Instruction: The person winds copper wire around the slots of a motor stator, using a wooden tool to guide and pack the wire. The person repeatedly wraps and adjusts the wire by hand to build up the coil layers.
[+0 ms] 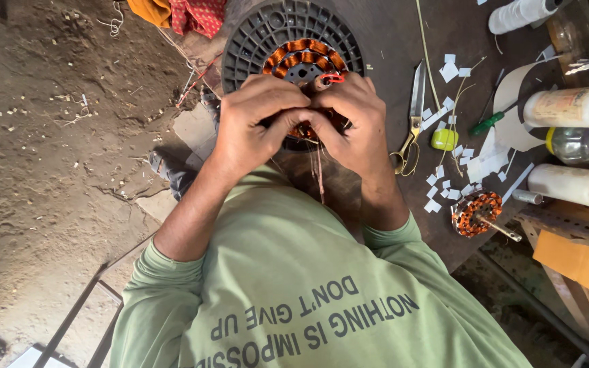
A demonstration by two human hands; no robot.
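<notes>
A round grey plastic fan housing [253, 37] lies on the dark workbench, with a ring of copper-wound stator coils [301, 54] at its centre. My left hand [250, 123] and my right hand [356, 119] meet over the near side of the coil ring and cover it. The fingers of both hands pinch the copper winding wires there. A short red sleeve [334, 79] shows at my right fingertips. Thin wire strands [320, 170] hang down below my hands.
Scissors [414, 109], a small yellow-green cap [444, 139], a green-handled screwdriver [489, 123] and scattered white paper slips [448, 187] lie right of my hands. A second small copper-wound stator [477, 212] sits near the bench edge. White bottles [570, 105] line the far right. Dirt floor on the left.
</notes>
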